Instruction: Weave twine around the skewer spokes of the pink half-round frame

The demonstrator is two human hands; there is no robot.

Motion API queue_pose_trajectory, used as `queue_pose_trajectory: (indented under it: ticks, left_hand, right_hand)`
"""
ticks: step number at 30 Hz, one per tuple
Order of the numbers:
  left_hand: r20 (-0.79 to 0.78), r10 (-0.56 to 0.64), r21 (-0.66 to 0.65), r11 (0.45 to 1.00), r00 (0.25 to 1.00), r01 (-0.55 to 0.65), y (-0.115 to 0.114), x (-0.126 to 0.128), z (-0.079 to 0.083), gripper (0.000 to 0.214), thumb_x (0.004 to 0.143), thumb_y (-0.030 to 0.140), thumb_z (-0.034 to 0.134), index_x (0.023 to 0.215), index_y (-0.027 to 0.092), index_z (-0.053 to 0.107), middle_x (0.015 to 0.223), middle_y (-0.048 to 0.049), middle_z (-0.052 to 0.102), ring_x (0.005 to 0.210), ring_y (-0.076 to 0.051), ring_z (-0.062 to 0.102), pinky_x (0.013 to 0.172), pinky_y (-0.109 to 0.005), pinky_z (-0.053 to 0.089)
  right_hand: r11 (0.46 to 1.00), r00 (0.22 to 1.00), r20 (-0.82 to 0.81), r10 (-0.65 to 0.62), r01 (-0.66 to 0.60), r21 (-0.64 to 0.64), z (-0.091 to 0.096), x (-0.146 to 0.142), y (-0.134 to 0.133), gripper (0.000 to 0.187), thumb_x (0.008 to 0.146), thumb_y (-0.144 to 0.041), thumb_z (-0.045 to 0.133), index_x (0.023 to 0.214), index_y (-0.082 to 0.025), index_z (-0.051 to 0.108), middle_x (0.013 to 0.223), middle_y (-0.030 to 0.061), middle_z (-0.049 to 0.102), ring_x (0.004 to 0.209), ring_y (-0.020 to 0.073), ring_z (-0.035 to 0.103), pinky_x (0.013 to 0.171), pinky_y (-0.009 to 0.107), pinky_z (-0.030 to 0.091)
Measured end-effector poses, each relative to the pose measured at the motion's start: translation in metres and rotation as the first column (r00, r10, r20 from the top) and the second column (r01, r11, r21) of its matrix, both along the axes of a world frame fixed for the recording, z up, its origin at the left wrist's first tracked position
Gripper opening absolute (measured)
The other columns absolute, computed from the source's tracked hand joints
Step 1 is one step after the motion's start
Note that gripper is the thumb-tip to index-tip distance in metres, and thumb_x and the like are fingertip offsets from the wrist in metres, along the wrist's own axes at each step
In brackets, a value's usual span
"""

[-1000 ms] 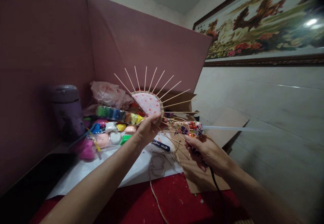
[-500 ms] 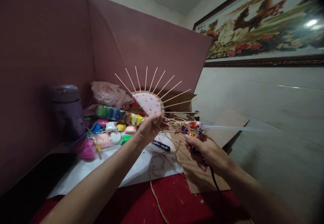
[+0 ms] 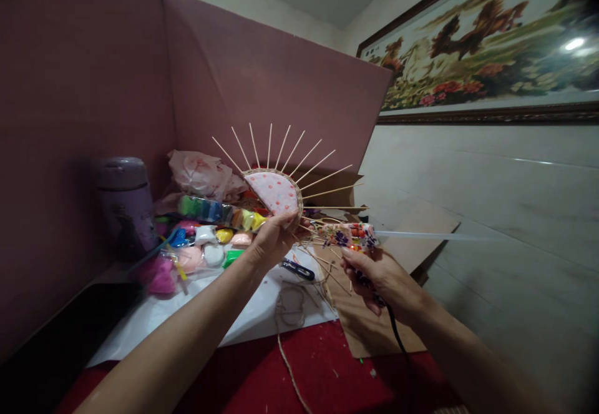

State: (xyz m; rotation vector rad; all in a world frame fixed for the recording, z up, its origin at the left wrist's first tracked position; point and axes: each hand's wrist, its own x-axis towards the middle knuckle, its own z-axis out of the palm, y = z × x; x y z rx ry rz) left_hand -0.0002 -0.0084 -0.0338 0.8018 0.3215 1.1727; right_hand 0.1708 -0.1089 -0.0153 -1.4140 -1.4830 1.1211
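Note:
My left hand (image 3: 277, 234) grips the lower edge of a half-round panel (image 3: 276, 190) covered in pink fabric with red dots. Twine runs along the panel's curved rim, and several thin wooden sticks (image 3: 312, 159) fan outward from it. In my right hand (image 3: 369, 276) is a hot glue gun (image 3: 350, 237) with a flowered cover, pointed left at the panel's lower edge. A long clear glue stick (image 3: 430, 236) juts from its back, and a black cord (image 3: 399, 333) hangs below. The gun's tip is hard to make out among the sticks.
Packs of coloured clay (image 3: 214, 255) lie at the left by a purple bottle (image 3: 124, 205). A dark-handled cutter (image 3: 298, 269), loose twine (image 3: 286, 339) and white paper (image 3: 234, 314) lie below my hands. Brown cardboard (image 3: 374, 333) rests on the red cloth (image 3: 299, 373).
Almost nothing differs. Both hands, the panel and the glue gun stay in nearly the same place.

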Motion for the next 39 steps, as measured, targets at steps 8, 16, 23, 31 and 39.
queue_pose_trajectory:
  ticks: [8,16,23,31,39]
  left_hand:
    - [0.004,0.001,0.008,1.000,1.000,-0.001,0.0000,-0.0005,0.0005,0.014,0.075,0.013,0.050,0.067,0.011,0.062,0.062,-0.0056,0.064,0.063,-0.015,0.060,0.070,-0.031,0.050]
    - [0.009,0.006,-0.004,1.000,1.000,-0.006,-0.0005,-0.0003,0.0016,0.012,0.074,0.013,0.052,0.066,0.011,0.061,0.061,-0.0058,0.064,0.062,-0.014,0.060,0.071,-0.031,0.050]
    - [0.033,0.002,-0.003,1.000,0.999,-0.002,0.0009,-0.0005,-0.0001,0.012,0.074,0.013,0.052,0.066,0.011,0.061,0.061,-0.0048,0.064,0.063,-0.015,0.060,0.071,-0.031,0.050]
    - [0.032,-0.002,-0.002,1.000,0.999,0.003,0.0011,-0.0005,-0.0010,0.014,0.075,0.013,0.051,0.065,0.011,0.061,0.061,-0.0050,0.064,0.063,-0.015,0.060,0.069,-0.031,0.049]
    - [0.022,-0.003,0.001,1.000,1.000,0.003,0.0007,-0.0004,-0.0002,0.015,0.075,0.012,0.050,0.066,0.011,0.062,0.062,-0.0057,0.065,0.063,-0.015,0.060,0.070,-0.031,0.049]
  right_hand:
    - [1.000,1.000,-0.013,-0.008,0.008,-0.002,0.0039,-0.0046,-0.0037,0.035,0.076,-0.051,0.050,0.066,-0.018,0.046,0.052,-0.0046,0.042,0.034,0.0045,0.035,0.027,0.017,0.028]
    - [1.000,0.999,-0.051,0.001,-0.001,0.013,0.0047,-0.0012,-0.0037,0.035,0.076,-0.051,0.050,0.066,-0.018,0.048,0.054,-0.0041,0.042,0.035,0.0051,0.035,0.027,0.018,0.027]
    - [1.000,0.999,-0.037,-0.026,0.025,-0.013,0.0029,-0.0027,-0.0028,0.034,0.076,-0.050,0.050,0.067,-0.018,0.049,0.052,-0.0043,0.042,0.035,0.0053,0.035,0.027,0.019,0.027]
    - [0.999,0.999,-0.015,-0.034,0.033,-0.025,0.0056,-0.0053,-0.0019,0.034,0.076,-0.051,0.050,0.068,-0.017,0.050,0.054,-0.0029,0.045,0.034,0.0045,0.035,0.028,0.018,0.028]
    - [1.000,0.992,-0.123,0.020,-0.019,0.003,0.0069,-0.0025,-0.0039,0.033,0.077,-0.048,0.051,0.068,-0.017,0.050,0.054,-0.0040,0.042,0.035,0.0048,0.034,0.025,0.017,0.029]
